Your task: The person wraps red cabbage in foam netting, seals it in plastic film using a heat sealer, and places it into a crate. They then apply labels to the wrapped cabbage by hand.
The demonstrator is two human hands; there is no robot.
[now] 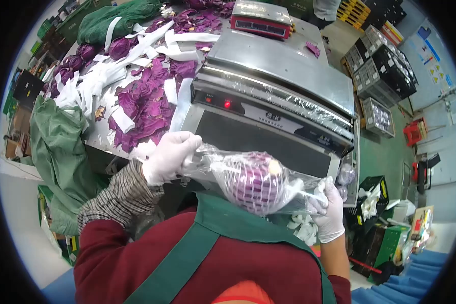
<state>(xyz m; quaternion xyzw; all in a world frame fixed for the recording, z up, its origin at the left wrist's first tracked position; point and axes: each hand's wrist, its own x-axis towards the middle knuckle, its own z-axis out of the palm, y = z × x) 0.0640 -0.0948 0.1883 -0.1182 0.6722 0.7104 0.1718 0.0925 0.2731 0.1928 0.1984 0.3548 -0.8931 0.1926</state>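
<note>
Gloved left hand and right hand each clamped on clear film around netted purple cabbage, just in front of wrapping machine, loose purple leaves left of machine, red scale behind machine

Bright, even light; fisheye warp, dark vignette at edges.

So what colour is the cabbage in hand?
The cabbage is purple, in a white mesh net under clear film; best in the head view.
</note>
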